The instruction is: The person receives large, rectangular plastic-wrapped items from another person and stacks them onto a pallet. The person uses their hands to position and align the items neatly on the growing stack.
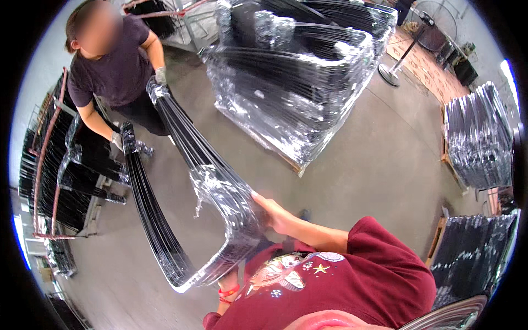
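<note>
A large U-shaped bundle of thin black strips (212, 151), wrapped in clear plastic film, hangs between me and a co-worker. Its bent end lies close to my body. My right hand (270, 214) presses against the outer side of that bend, its fingers partly hidden behind the film. Under the near edge is my left hand (229, 279), with red bands at the wrist; the bundle covers its fingers, but it appears to bear the load from below. At the far left, the co-worker's gloved hands (160, 76) hold the bundle's two free ends.
A film-wrapped stack of similar black bundles (280, 88) stands on a pallet ahead. Wrapped stacks (477, 137) line the right side, near a standing fan (404, 58). Metal racks (47, 148) with black pieces stand at the left. Grey concrete floor (379, 159) lies between.
</note>
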Action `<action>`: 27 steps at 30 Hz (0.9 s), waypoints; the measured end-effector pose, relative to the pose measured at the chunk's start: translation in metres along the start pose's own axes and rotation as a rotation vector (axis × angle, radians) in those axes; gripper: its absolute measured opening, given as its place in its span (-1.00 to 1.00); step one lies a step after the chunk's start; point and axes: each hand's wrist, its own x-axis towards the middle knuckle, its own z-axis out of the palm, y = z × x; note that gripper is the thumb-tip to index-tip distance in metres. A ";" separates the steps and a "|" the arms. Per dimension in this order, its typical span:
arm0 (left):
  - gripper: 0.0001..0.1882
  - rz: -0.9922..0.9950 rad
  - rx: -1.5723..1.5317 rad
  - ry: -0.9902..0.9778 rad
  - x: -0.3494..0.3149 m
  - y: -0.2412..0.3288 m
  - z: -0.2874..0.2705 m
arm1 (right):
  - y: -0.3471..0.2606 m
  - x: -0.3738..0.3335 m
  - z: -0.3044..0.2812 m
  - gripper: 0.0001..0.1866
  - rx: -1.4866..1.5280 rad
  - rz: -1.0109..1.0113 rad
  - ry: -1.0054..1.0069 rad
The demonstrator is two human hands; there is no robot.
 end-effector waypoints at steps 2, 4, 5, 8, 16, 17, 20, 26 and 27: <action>-0.61 0.070 -0.519 0.000 0.020 0.053 0.003 | -0.028 -0.004 -0.017 -0.48 -0.020 -0.082 -0.001; -0.59 0.109 -1.779 -0.113 0.036 0.076 0.017 | -0.065 -0.011 -0.041 -0.50 -0.056 -0.110 -0.087; -0.57 -0.094 -2.066 -0.040 0.041 0.091 0.018 | -0.084 -0.014 -0.052 -0.51 -0.074 -0.124 -0.131; -0.51 -0.396 -3.210 -0.002 0.064 0.146 -0.001 | -0.148 -0.041 -0.056 -0.51 -0.007 -0.249 -0.230; -0.52 0.217 -2.841 -0.146 0.134 0.341 -0.057 | -0.311 -0.086 -0.085 -0.64 0.088 -0.354 -0.354; -0.52 0.243 -2.512 -0.021 0.145 0.358 -0.055 | -0.329 -0.091 -0.090 -0.64 0.101 -0.362 -0.362; -0.52 0.248 -2.011 0.107 0.180 0.401 -0.042 | -0.385 -0.095 -0.109 -0.63 0.089 -0.400 -0.344; -0.55 0.215 -2.896 -0.473 0.259 0.492 -0.007 | -0.490 -0.082 -0.176 -0.59 0.070 -0.489 -0.259; -0.56 0.264 -2.854 -0.498 0.268 0.511 0.000 | -0.509 -0.081 -0.194 -0.59 0.082 -0.478 -0.252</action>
